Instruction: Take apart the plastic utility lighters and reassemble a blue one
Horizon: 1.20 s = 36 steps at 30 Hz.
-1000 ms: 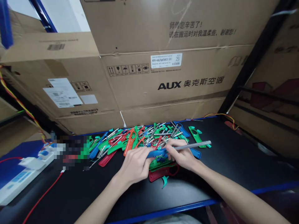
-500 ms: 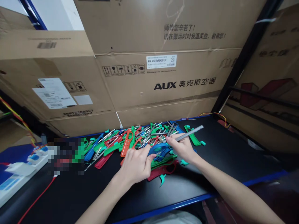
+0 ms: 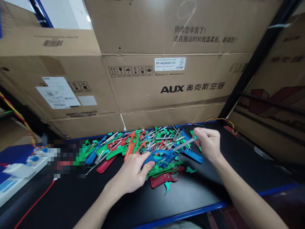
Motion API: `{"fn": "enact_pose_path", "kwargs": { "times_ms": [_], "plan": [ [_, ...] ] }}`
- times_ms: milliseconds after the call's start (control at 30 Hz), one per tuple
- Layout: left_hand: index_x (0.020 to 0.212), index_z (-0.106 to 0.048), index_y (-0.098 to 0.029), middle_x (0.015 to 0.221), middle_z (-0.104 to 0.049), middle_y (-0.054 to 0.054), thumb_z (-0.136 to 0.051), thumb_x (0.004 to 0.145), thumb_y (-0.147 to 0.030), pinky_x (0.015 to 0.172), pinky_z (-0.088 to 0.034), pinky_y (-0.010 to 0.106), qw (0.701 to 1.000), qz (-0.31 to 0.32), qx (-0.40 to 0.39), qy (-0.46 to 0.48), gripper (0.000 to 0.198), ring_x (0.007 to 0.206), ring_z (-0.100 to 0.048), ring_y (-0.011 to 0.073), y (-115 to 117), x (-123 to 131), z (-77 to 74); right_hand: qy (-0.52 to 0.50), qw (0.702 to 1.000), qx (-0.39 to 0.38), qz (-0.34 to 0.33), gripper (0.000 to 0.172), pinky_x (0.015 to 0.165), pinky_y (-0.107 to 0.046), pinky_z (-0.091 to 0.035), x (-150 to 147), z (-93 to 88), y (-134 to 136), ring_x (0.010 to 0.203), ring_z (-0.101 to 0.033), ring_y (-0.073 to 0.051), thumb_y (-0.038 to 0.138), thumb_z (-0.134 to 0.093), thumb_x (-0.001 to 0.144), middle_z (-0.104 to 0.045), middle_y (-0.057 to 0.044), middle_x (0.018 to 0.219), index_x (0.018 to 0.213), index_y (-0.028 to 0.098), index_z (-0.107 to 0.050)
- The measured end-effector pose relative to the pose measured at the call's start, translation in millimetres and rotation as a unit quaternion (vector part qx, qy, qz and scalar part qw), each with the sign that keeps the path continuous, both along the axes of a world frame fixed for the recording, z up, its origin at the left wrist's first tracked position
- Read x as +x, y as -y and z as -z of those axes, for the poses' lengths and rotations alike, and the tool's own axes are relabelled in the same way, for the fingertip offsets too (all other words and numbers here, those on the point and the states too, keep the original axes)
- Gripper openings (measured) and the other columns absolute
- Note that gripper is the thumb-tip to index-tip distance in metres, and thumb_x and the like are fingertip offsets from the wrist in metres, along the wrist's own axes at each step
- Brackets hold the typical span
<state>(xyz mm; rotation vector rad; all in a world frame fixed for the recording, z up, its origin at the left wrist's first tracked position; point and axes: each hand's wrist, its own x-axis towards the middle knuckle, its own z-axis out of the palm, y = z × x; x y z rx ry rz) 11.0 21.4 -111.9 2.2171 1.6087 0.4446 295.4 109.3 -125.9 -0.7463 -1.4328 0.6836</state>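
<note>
Now the right hand [image 3: 209,143] has shifted to the metal tube's [image 3: 183,145] far end — fingers curled in, seemingly pinching a teal piece [image 3: 195,137] — so the left hand [image 3: 133,171] alone grips the blue lighter handle [image 3: 169,155], above the parts pile [image 3: 131,146].

A cardboard box [image 3: 133,95] marked AUX stands behind; 1 white power strip [image 3: 26,179] and 1 red cable [image 3: 35,203] lie at left.

Shows a looped blue handle [image 3: 168,153], tilted, a little below the frame's centre; extends into a straight grey tube [image 3: 183,145], slanting up rightward to meet a small teal cap [image 3: 195,137].
</note>
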Motion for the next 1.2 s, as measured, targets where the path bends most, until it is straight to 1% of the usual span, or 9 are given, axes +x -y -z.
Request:
{"fn": "enact_pose_path", "kwargs": {
  "times_ms": [167,267,433,667,800,900,1000,1100,1200],
  "plan": [
    [0.101,-0.067,-0.018,0.074,-0.07,0.008,-0.032,0.101,-0.039,0.064,-0.04,0.032,0.986,-0.023,0.09,-0.142,0.04,0.073,-0.069,0.028,-3,8,8.1,0.0,0.995,-0.072,0.067,0.06,0.042,-0.022,-0.025,4,1.1,-8,0.039,-0.032,-0.006,0.046,-0.07,0.091,-0.037,0.002,0.042,0.046,0.015,-0.044],
    [0.104,-0.068,-0.019,0.081,-0.073,0.008,-0.033,0.102,-0.04,0.07,-0.047,0.034,0.988,-0.014,0.081,-0.129,0.042,0.081,-0.071,0.029,0,6,6.4,0.032,0.995,-0.055,0.082,0.061,0.042,-0.022,-0.025,10,-3.8,-8,0.04,-0.034,-0.006,0.048,-0.067,0.092,-0.039,0.002,0.042,0.046,0.015,-0.045],
    [0.116,-0.069,-0.02,0.1,-0.076,0.01,-0.035,0.103,-0.045,0.083,-0.053,0.036,0.995,-0.005,0.051,-0.081,0.044,0.093,-0.071,0.0262,6,2,-2.0,0.168,0.986,0.008,0.013,0.059,0.047,-0.022,-0.031,23,-14.8,-9,0.046,-0.04,-0.008,0.048,-0.061,0.094,-0.047,-0.002,0.048,0.046,0.015,-0.05],
    [0.106,-0.066,-0.017,0.08,-0.074,0.011,-0.035,0.102,-0.035,0.066,-0.047,0.036,0.981,-0.029,0.061,-0.181,0.037,0.079,-0.072,0.0318,6,25,-0.5,0.114,0.977,-0.153,0.101,0.058,0.04,-0.023,-0.017,19,-10.6,-20,0.04,-0.024,-0.005,0.054,-0.067,0.083,-0.034,0.002,0.041,0.045,0.016,-0.046],
    [0.114,-0.066,-0.019,0.088,-0.074,0.011,-0.034,0.103,-0.039,0.075,-0.05,0.039,0.989,-0.033,0.013,-0.14,0.039,0.089,-0.072,0.0329,6,27,-0.5,0.118,0.971,-0.191,0.086,0.057,0.041,-0.022,-0.016,21,-11.5,-22,0.04,-0.024,-0.005,0.055,-0.068,0.08,-0.034,0.002,0.041,0.044,0.016,-0.044],
    [0.106,-0.068,-0.02,0.092,-0.073,0.01,-0.033,0.104,-0.047,0.076,-0.05,0.036,0.996,-0.024,-0.023,-0.085,0.044,0.093,-0.07,0.0298,3,20,-3.4,0.139,0.968,-0.195,0.077,0.058,0.041,-0.022,-0.016,20,-13.8,-21,0.04,-0.025,-0.005,0.056,-0.066,0.08,-0.034,0.002,0.041,0.044,0.016,-0.044],
    [0.103,-0.068,-0.02,0.09,-0.073,0.009,-0.033,0.104,-0.043,0.077,-0.05,0.037,0.994,-0.026,-0.016,-0.104,0.042,0.092,-0.07,0.0307,2,20,-5.3,0.141,0.962,-0.215,0.088,0.055,0.04,-0.022,-0.014,17,-13.9,-21,0.039,-0.024,-0.005,0.053,-0.066,0.079,-0.033,0.002,0.04,0.044,0.016,-0.045],
    [0.113,-0.067,-0.019,0.087,-0.074,0.011,-0.036,0.103,-0.038,0.077,-0.051,0.04,0.989,-0.044,0.002,-0.139,0.038,0.09,-0.072,0.0334,5,26,-4.9,0.115,0.961,-0.222,0.121,0.052,0.04,-0.022,-0.014,17,-12.1,-24,0.039,-0.023,-0.005,0.049,-0.067,0.078,-0.032,0.003,0.041,0.045,0.017,-0.044],
    [0.115,-0.069,-0.021,0.095,-0.076,0.01,-0.039,0.103,-0.041,0.078,-0.053,0.037,0.996,-0.035,0.004,-0.077,0.037,0.093,-0.073,0.0301,10,28,-3.6,0.101,0.966,-0.202,0.124,0.052,0.041,-0.022,-0.015,20,-10.6,-26,0.04,-0.024,-0.005,0.048,-0.068,0.079,-0.031,0.003,0.041,0.046,0.017,-0.042]
  ]
}}
